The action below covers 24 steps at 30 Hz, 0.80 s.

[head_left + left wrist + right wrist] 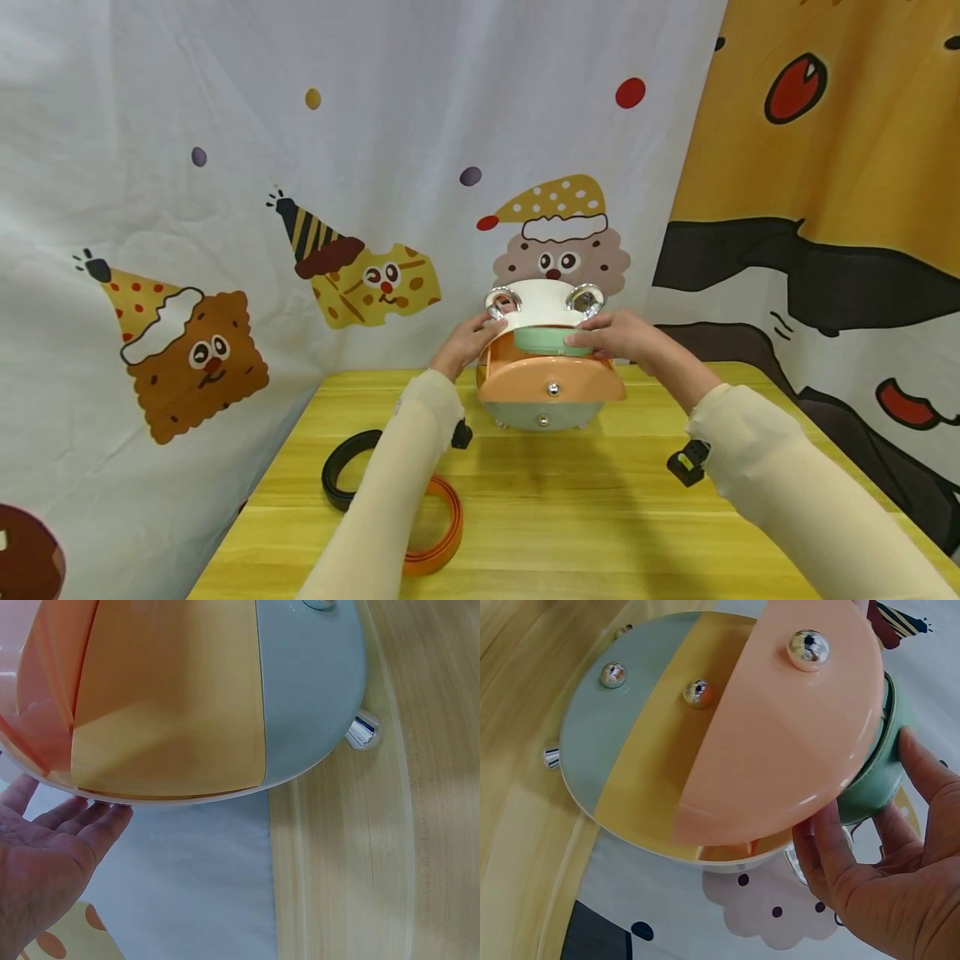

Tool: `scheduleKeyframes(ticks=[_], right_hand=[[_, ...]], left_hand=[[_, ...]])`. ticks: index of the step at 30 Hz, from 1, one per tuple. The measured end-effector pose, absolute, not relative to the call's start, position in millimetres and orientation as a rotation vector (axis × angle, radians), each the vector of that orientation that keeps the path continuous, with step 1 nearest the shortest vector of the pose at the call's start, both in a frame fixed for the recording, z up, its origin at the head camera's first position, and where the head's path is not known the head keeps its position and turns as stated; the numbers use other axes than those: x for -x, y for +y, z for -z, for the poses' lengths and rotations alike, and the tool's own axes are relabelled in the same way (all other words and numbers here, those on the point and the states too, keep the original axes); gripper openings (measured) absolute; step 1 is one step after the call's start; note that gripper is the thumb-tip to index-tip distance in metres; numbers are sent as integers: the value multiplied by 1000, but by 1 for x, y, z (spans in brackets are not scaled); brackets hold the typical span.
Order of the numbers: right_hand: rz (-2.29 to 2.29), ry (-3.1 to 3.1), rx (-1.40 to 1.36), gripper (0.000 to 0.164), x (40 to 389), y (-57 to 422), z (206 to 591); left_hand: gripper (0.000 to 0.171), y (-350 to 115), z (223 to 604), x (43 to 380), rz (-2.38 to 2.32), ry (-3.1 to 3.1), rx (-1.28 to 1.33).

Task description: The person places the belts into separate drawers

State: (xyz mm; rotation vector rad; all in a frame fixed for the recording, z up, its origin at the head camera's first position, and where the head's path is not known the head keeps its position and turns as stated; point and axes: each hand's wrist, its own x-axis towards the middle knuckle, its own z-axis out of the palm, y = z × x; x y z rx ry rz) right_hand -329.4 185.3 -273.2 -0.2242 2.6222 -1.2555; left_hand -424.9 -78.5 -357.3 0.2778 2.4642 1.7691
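A mint-green coiled strap, seemingly a belt (542, 340), hangs at the mouth of the top drawer of a small rounded cabinet (542, 296). My right hand (628, 335) pinches it, thumb on its side in the right wrist view. That peach drawer (517, 382) is pulled out, with a silver knob on its front. Below it are a yellow drawer (656, 739) and a grey-green one (641, 682), both pushed in. My left hand (469, 343) rests against the cabinet's left side, with extended fingers (105, 829) touching the white shell's edge.
A black coiled belt (333, 471) and an orange coiled belt (452, 525) lie on the wooden table (555, 525) at the left, partly behind my left sleeve. Close behind the cabinet hangs a printed cloth (420, 100). Two silver rings (504, 302) top the cabinet.
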Motion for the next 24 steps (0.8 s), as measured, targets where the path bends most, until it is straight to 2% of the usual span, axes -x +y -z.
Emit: scheduleKeyframes(ticks=[18, 24], right_hand=[[1304, 2700, 222, 45, 336, 175, 291], [1325, 2697, 213, 43, 335, 175, 294]], left_hand=[[76, -80, 356, 424, -1774, 2461, -258], [77, -80, 357, 423, -1757, 2465, -245]])
